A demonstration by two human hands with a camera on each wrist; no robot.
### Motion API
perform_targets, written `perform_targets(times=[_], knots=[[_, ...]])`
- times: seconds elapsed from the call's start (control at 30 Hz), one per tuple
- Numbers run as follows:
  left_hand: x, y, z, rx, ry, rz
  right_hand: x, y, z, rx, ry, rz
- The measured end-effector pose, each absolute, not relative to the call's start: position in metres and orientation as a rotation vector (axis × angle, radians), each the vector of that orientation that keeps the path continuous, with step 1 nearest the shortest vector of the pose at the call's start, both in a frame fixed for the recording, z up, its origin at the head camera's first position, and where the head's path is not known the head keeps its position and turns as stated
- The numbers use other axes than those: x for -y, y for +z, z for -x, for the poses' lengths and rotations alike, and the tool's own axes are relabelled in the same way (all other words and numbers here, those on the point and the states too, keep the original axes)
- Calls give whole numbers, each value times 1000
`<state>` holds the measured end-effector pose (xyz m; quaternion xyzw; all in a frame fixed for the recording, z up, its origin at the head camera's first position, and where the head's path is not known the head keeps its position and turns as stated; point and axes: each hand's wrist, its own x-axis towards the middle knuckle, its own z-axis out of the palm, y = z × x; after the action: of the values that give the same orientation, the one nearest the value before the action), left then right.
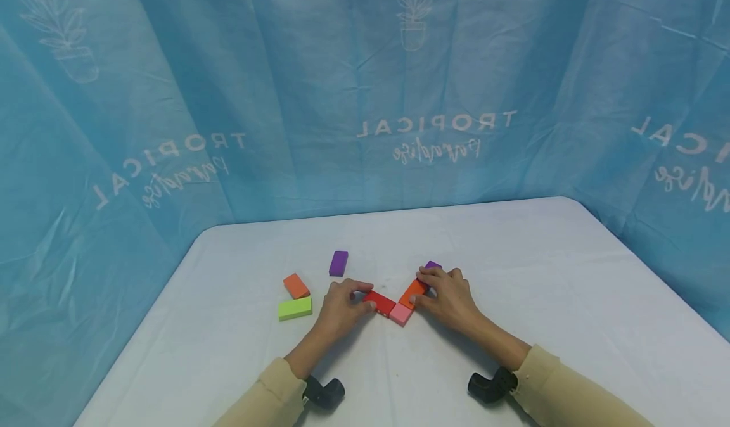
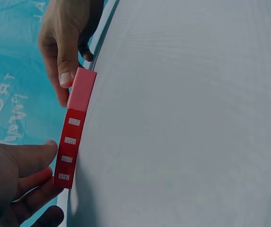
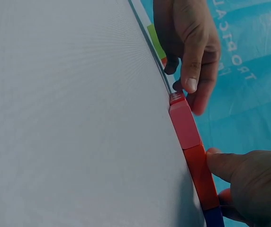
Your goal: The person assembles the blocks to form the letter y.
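A red block, marked with small white patches along its side, lies between the thumb and fingers of my left hand. Its right end meets a pink block, the corner of a V-shaped row. From there an orange block runs away to the right, and my right hand pinches it with the thumb on its side. Beyond the orange one is a purple block, partly hidden by the right fingers in the head view.
Left of the row, a loose orange block lies against a lime green block. Another purple block sits farther back. All rest on a white-covered table, with a blue printed curtain behind it.
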<state>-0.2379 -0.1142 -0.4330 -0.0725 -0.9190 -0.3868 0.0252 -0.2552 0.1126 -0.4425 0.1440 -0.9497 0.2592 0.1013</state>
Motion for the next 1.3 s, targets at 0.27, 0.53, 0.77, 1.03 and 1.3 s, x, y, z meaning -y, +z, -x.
perform_targets(times=[0.27,0.53,0.77,1.03,1.3], knots=[[112,-435,240,2855,-1126,231,-114,-443,255,2796,773,-437],[111,-434,241,2854,-1103,231,-113,-443,255,2809,782,-432],[109,-433,244,2867,-1096,245,-114,-443,256,2810,787,-429],[109,-434,248,2873,-1113,281,-114,-444,255,2806,776,-434],[108,-432,247,2881,-1122,300,-114,-443,255,2801,775,-435]])
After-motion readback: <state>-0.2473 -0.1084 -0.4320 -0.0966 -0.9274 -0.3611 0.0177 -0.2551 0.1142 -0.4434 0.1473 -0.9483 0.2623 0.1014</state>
